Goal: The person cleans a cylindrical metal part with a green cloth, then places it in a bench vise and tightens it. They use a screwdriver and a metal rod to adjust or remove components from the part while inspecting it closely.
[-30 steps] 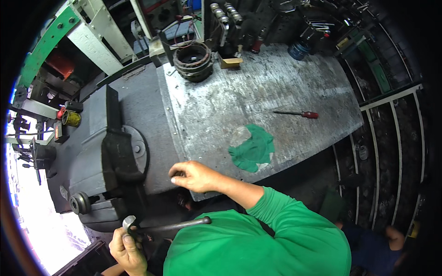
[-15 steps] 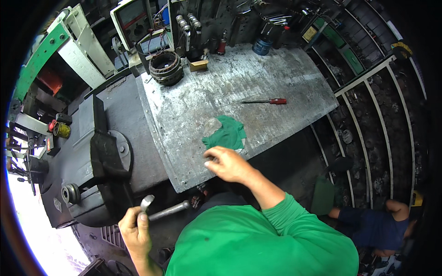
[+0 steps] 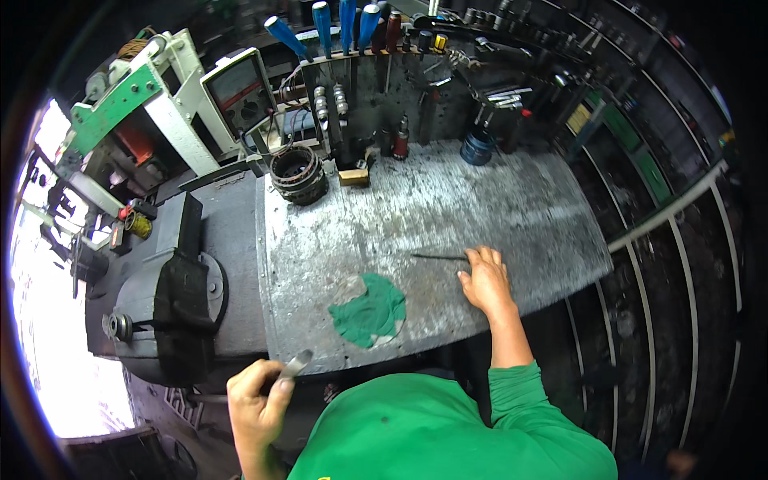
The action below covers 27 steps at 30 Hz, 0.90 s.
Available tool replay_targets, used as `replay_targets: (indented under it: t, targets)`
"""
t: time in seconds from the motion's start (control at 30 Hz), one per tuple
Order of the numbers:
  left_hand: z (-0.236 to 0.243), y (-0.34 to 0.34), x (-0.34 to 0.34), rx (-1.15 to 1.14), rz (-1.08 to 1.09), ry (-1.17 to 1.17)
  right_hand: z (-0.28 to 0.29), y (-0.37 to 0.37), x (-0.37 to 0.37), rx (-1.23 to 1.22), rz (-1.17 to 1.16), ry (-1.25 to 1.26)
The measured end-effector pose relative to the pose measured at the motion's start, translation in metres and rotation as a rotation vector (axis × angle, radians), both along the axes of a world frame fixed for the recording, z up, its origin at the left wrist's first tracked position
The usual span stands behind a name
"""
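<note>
In my left hand (image 3: 258, 398), closed near the bench's front edge, is a metal tool with a flat, rounded silver end (image 3: 297, 364) pointing up; its rest is hidden by my fingers. My right hand (image 3: 488, 282) reaches over the workbench, its fingers curled over the handle of a screwdriver (image 3: 438, 257). Only the thin dark blade sticks out to the left of the hand. Left of that hand, a crumpled green cloth (image 3: 373, 312) lies near the front edge.
A black bench vise (image 3: 164, 308) stands at the left. Toward the back of the metal workbench (image 3: 552, 216) are a ring-shaped dark part (image 3: 298, 190), a small open box (image 3: 354, 176) and a blue container (image 3: 478, 149). Blue-handled tools (image 3: 322, 24) hang behind; shelves (image 3: 680, 264) line the right.
My right hand has moved from beside the green cloth, forward and right, onto the screwdriver's red handle. My left hand still holds the metal tool. The view has tilted up.
</note>
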<state>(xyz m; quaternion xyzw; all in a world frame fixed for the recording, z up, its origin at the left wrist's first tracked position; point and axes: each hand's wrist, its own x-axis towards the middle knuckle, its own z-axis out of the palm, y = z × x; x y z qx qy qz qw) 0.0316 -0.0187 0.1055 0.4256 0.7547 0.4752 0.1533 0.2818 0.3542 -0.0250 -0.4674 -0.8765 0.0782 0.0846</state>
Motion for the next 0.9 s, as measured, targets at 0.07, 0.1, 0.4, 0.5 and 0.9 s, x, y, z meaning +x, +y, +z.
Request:
replay_targets:
  t: [0.07,0.1,0.4,0.5,0.9]
  targets:
    - [-0.015,0.046,0.019,-0.065,0.030,0.048,-0.011,0.035,0.008,0.032,0.106,-0.010]
    - [-0.029,0.073,0.031,-0.099,0.066,0.061,-0.017,0.048,0.013,0.014,0.150,-0.036]
    - [-0.115,0.200,0.097,-0.389,0.049,0.267,-0.047,0.089,0.044,-0.011,0.451,0.072]
    - [-0.121,0.211,0.104,-0.453,-0.018,0.221,-0.048,0.091,0.050,-0.097,0.481,0.018]
    - [-0.126,0.312,0.063,-0.359,-0.140,0.401,-0.038,0.116,0.127,-0.798,-0.015,0.525]
